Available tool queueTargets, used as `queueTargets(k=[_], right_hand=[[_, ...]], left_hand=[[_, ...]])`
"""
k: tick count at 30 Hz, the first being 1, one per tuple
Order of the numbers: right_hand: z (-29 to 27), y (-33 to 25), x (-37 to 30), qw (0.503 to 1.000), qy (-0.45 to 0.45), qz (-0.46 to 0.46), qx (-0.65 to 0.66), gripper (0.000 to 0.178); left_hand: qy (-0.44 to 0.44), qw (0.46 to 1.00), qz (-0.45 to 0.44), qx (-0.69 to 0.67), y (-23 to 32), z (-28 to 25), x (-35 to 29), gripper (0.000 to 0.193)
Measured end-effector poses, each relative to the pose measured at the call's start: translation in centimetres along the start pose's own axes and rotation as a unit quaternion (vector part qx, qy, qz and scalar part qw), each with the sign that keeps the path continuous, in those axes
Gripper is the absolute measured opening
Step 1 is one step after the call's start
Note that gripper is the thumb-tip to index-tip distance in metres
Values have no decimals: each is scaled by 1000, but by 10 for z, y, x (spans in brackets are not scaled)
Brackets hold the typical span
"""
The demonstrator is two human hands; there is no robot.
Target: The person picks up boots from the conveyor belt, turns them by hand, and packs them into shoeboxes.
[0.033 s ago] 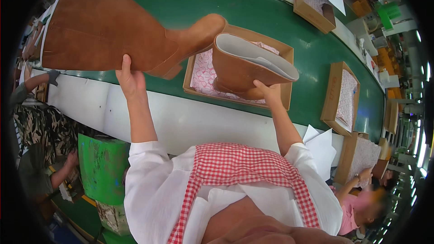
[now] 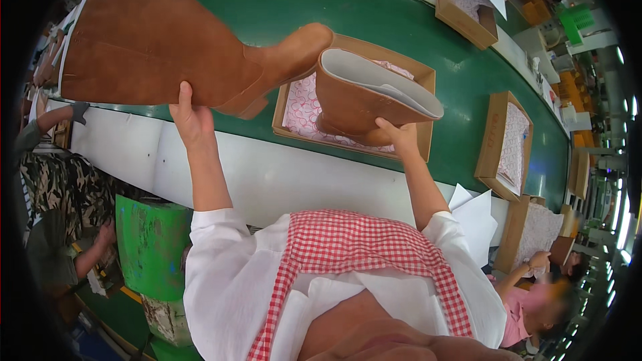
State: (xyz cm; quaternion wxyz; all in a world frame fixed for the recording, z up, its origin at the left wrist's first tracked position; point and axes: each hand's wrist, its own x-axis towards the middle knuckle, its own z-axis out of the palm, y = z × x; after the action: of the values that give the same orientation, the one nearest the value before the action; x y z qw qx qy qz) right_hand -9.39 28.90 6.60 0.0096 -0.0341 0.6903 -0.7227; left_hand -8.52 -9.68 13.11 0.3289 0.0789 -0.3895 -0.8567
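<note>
A tall brown boot (image 2: 160, 40) lies sideways in the air at the left, toe to the right, its wide shaft toward the left rim. My left hand (image 2: 194, 124) grips it from below, thumb on the near side; the other fingers are largely hidden behind it. The second brown boot (image 2: 348, 103) is tilted over an open cardboard box (image 2: 388, 53), its pale-lined opening up and to the right. My right hand (image 2: 402, 139) is closed on its near side. Pink-and-white patterned paper (image 2: 301, 107) lines the box. Whether this boot touches the paper cannot be told.
The box rests on a green belt (image 2: 254, 0) with a white ledge (image 2: 267, 167) on my side. More paper-lined boxes (image 2: 491, 144) stand at right. White sheets (image 2: 473, 220) lie near my right elbow. A scuffed green drum (image 2: 150, 247) stands lower left. Other people work around the belt.
</note>
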Motion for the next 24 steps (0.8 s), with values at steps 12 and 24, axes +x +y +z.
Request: queueTargets(k=[12, 24], right_hand=[[31, -42, -71, 866, 32, -267, -421, 19], [140, -42, -121, 955, -221, -47, -190, 89]], left_hand=[[5, 995, 45, 90, 90, -71, -55, 60], [-126, 968, -194, 98, 27, -36, -164, 63]])
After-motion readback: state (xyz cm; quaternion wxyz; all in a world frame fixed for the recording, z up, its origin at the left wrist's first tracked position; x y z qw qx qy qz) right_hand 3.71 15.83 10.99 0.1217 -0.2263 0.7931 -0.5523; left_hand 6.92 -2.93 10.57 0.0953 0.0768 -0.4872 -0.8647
